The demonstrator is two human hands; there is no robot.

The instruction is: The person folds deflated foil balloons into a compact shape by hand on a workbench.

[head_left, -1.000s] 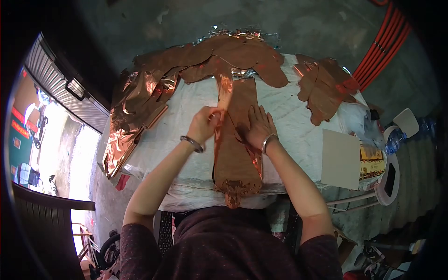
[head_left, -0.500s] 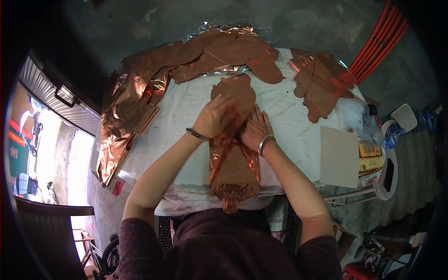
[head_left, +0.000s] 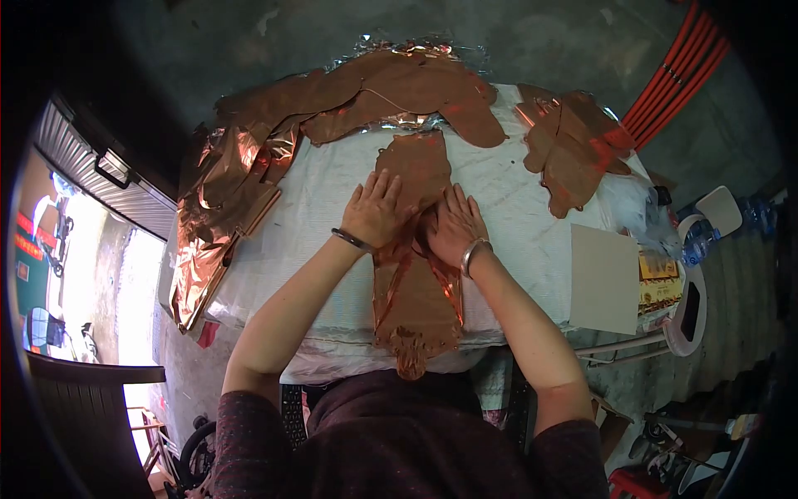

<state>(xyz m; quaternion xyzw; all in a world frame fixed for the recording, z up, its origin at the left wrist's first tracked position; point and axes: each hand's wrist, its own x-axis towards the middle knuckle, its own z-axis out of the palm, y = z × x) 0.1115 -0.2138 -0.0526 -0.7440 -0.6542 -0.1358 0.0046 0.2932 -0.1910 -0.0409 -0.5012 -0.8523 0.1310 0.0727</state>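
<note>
Together, left grip (head_left: 376,214) and right grip (head_left: 453,229) lie spread flat, grasping nothing, palms on the copper foil cutout (head_left: 416,291), whose long axis runs from the counter (head_left: 524,224) near edge straight away beneath both.

I see one long copper-coloured foil cutout (head_left: 418,170) lying flat on the white-covered counter (head_left: 515,208), running lengthwise away from me down the middle. Its far end is a broad, rounded lobe with a wavy outline, dull brown and fairly smooth. The middle stretch is hidden under my left hand (head_left: 376,212) and right hand (head_left: 453,224), both spread flat on it side by side. Nearer me it widens into a panel with shiny, crinkled strips along both long edges that catch reddish light. The near end finishes in a scalloped, ornate edge with a small tab that hangs over the counter's front edge.
</note>
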